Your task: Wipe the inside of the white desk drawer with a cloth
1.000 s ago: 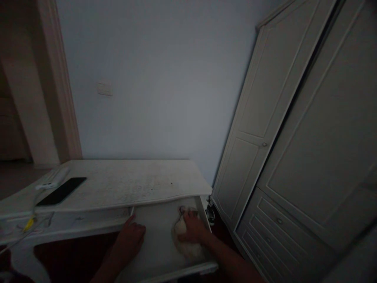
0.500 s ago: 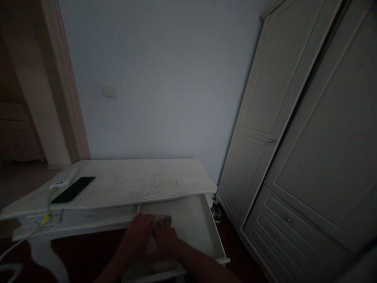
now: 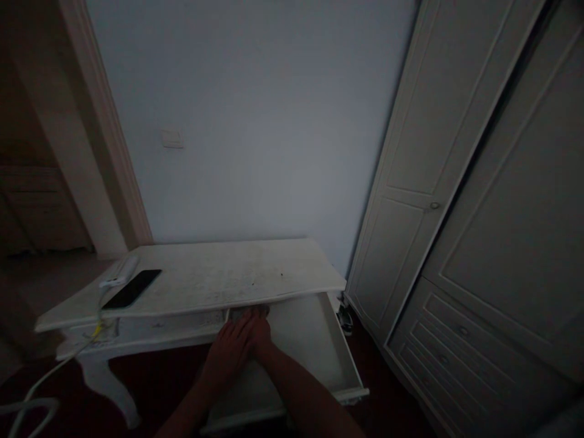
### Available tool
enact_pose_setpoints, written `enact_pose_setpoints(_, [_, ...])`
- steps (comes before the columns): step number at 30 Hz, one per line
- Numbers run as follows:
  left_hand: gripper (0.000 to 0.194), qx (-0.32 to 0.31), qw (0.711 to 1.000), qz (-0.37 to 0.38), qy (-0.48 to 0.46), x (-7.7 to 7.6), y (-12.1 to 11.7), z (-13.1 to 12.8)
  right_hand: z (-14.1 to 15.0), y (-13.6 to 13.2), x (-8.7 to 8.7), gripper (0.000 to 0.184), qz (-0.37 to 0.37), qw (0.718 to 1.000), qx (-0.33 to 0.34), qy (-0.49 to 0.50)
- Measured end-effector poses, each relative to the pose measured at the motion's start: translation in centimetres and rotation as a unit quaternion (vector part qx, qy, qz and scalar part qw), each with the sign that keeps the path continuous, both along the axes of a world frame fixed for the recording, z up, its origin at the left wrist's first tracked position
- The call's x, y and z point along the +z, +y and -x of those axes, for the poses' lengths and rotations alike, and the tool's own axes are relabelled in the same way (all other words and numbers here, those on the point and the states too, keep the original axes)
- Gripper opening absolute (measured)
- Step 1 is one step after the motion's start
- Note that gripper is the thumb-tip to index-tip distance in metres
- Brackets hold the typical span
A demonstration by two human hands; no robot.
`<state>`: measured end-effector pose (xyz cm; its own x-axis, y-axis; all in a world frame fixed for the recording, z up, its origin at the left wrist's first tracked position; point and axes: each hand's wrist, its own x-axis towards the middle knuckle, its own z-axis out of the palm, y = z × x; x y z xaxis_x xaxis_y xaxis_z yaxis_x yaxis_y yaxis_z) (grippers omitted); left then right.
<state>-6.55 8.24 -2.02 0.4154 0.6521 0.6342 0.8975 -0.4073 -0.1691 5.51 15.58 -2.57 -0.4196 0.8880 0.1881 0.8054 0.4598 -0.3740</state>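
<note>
The white drawer (image 3: 305,344) is pulled out from the right part of the white desk (image 3: 219,274). Inside it, near its back left corner, my left hand (image 3: 233,337) and my right hand (image 3: 259,334) press together with fingers curled. A greyish cloth (image 3: 263,309) is under them; only a small dark edge shows beyond my right fingertips, and the rest is hidden. My forearms reach in over the drawer's front edge.
A dark phone (image 3: 132,289) and a white power strip (image 3: 121,271) lie on the desk's left end, with a white cable (image 3: 50,369) hanging down. The wardrobe (image 3: 410,231) stands to the right, and dark shoes (image 3: 345,320) are on the floor beside it.
Both hands have moved deeper into the drawer, toward its back, with the cloth beneath them. The cloth shows less now. The view has shifted slightly.
</note>
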Motion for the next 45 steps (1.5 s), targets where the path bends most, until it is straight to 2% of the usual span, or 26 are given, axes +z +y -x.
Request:
enact_pose_setpoints(4, [0.050,0.008,1.000,-0.003,0.010,0.5,-0.4,-0.2,0.0,0.8,0.6,0.048,0.005,0.996,-0.088,0.005])
enact_pose_setpoints(8, [0.048,0.010,1.000,0.007,0.010,1.3,-1.0,-0.6,-0.7,0.9,1.3,0.043,-0.001,0.992,-0.126,0.014])
enact_pose_setpoints(10, [0.045,0.006,1.000,0.010,0.009,1.6,-1.3,-0.8,-1.7,1.0,1.7,0.049,-0.007,0.991,-0.136,0.019])
enact_pose_setpoints(13, [0.038,0.004,1.000,0.019,0.005,1.9,-1.6,-0.9,-4.2,1.1,2.4,0.072,-0.014,0.987,-0.155,0.028])
enact_pose_setpoints(15, [0.035,0.004,0.999,0.031,0.007,2.0,-1.8,-0.9,-6.3,1.3,2.9,0.079,-0.010,0.985,-0.169,0.035])
enact_pose_setpoints(21, [0.031,-0.001,0.997,0.077,0.007,2.7,-2.4,-1.4,-12.1,2.0,4.2,0.072,-0.001,0.977,-0.210,0.040])
enact_pose_setpoints(28, [0.040,0.004,0.994,0.113,-0.013,2.8,-2.3,-1.5,-16.3,1.4,3.9,0.075,0.010,0.968,-0.246,0.046])
enact_pose_setpoints(31, [0.039,0.001,0.993,0.119,-0.011,2.5,-2.1,-1.3,-17.7,0.7,3.9,0.070,0.028,0.970,-0.240,0.037])
enact_pose_setpoints(34, [0.038,0.003,0.993,0.118,-0.021,2.3,-2.1,-1.3,-19.2,-0.2,3.9,0.075,0.054,0.974,-0.219,0.021])
enact_pose_setpoints(38, [0.039,0.006,0.991,0.131,-0.022,2.6,-2.0,-1.3,-21.1,-1.6,3.8,0.086,0.115,0.981,-0.156,-0.006])
enact_pose_setpoints(45, [0.045,0.005,0.990,0.133,-0.041,3.0,-2.1,-1.5,-22.6,-3.6,3.7,0.084,0.164,0.985,-0.044,-0.013])
